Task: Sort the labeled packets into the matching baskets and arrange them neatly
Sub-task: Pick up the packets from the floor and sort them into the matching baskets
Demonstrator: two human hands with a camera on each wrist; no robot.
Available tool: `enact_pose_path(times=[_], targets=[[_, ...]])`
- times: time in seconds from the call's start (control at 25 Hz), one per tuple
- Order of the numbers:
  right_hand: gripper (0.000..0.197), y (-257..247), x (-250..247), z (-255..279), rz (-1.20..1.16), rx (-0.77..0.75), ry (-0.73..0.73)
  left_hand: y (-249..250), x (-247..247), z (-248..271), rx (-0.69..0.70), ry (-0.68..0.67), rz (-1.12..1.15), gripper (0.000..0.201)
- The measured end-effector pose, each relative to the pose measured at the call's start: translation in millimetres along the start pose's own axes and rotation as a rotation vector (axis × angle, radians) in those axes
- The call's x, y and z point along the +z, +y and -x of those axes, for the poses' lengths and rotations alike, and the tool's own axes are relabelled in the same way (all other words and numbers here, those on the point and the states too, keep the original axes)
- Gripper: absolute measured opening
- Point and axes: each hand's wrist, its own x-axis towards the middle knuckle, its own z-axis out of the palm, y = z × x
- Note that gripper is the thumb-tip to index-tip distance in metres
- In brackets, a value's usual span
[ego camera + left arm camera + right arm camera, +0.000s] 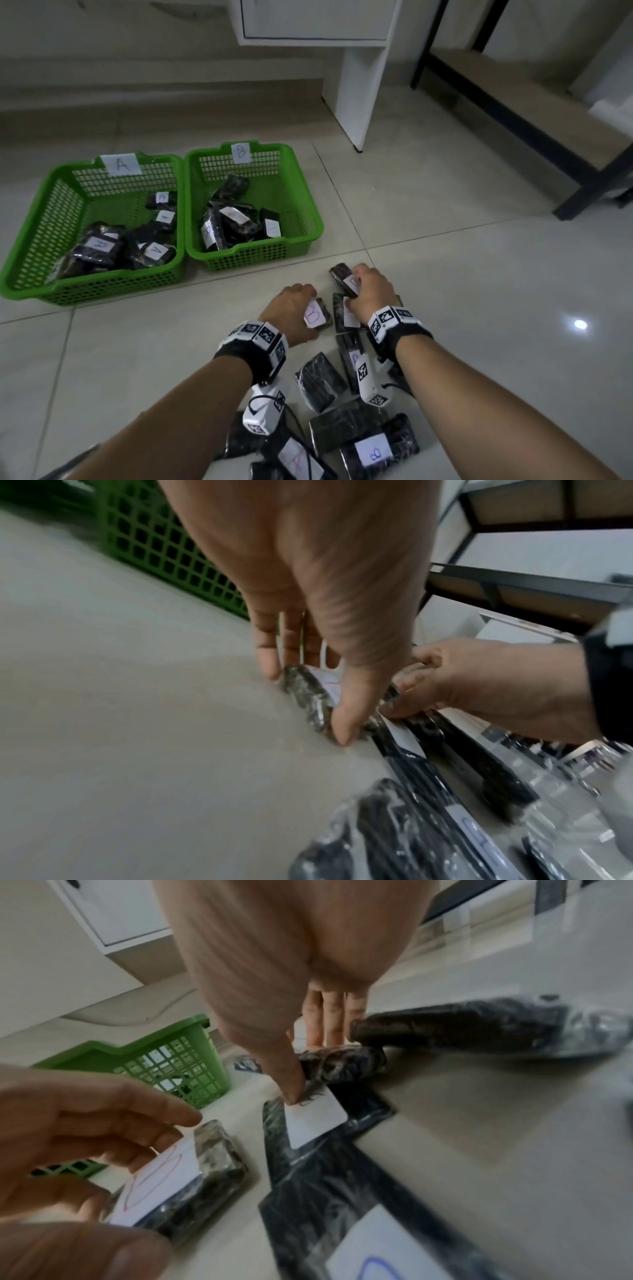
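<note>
1. Head view: my left hand [291,305] pinches a packet with a red B label [317,315] between thumb and fingers, low on the floor [137,359].
2. My right hand [371,291] curls round another B packet [344,279], just right of the first.
3. More packets [363,442] lie loose nearer me.
4. Far left, basket A [30,270] and basket B [310,222] stand side by side, both holding packets.

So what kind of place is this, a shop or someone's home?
Probably a room in a home or small office, not a shop. The sorting happens on a glossy tiled floor, beside a white cabinet and a black-framed wooden shelf, with no counters or shop displays in view.
</note>
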Motion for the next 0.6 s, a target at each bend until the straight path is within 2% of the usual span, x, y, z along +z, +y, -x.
enact_pose_path(times=[0.12, 0.28, 0.4, 0.48, 0.6], targets=[[0.077, -9, 2, 2, -0.105, -0.05, 0.114, -15, -6, 13, 0.02, 0.201, 0.2, 0.069], [0.072, -43, -1, 11, -0.249, -0.192, 0.29, -27, -36, 28, 0.106, 0.467, 0.355, 0.062], [0.071, -72, -2, 13, -0.362, -0.292, 0.349, -40, -74, 36, 0.129, 0.657, 0.39, 0.059], [0.066, -89, 2, 12, -0.393, -0.368, 0.368, -57, -100, 41, 0.066, 0.757, 0.385, 0.058], [0.05, -115, 9, 9, -0.398, -0.44, 0.38, -97, -139, 48, -0.105, 0.796, 0.284, 0.052]])
